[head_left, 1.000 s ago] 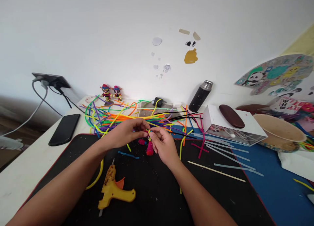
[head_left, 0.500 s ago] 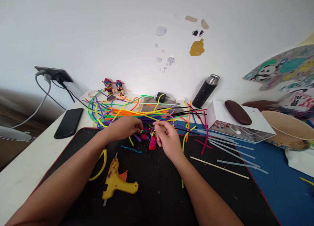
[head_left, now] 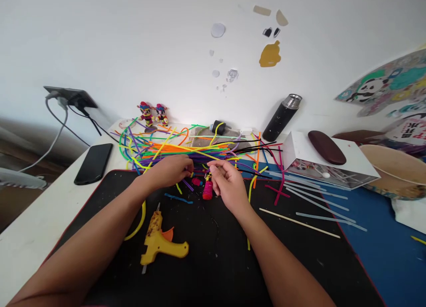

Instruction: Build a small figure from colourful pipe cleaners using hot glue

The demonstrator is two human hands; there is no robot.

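The figure [head_left: 207,191], over the mat [head_left: 233,267], is pinched roughly upright in my right hand [head_left: 228,185]; my left hand [head_left: 175,170] curls nearly closed, its hold I cannot tell. A slack right pinch could drop the figure.

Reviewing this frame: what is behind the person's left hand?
Behind the left hand lies a spread of coloured pipe cleaners, with strands showing above the hand and to both sides. Whatever the hand itself covers cannot be seen.

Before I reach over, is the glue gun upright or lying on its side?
Lying on its side: the yellow glue gun rests flat on the black mat, its broad side facing up.
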